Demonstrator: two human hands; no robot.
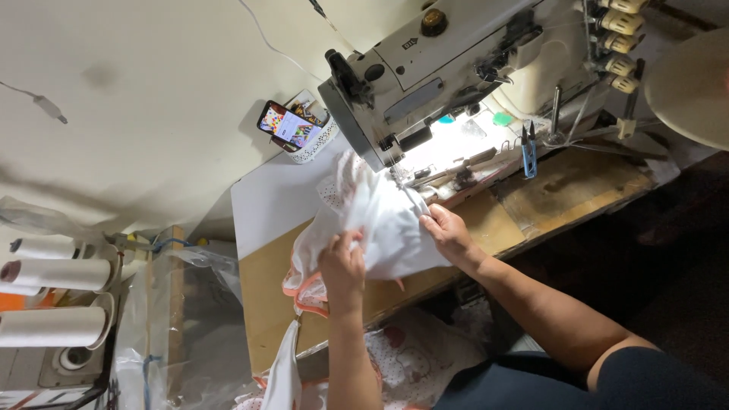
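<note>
Our left hand (343, 262) and right hand (448, 231) fingers pinch the white orange-trimmed cotton garment (380, 220) at the cream sewing machine (456, 68), mid-table

Bunched white fabric (380, 220) under needle

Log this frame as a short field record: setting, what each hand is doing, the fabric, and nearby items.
setting: industrial sewing machine on a wooden table
left hand: grip on the white fabric, near its peach-trimmed edge
right hand: pinching the fabric close to the needle area
fabric: bunched, draped over the table edge
nearby: blue thread snips, phone propped in a holder, thread cones at left
</note>
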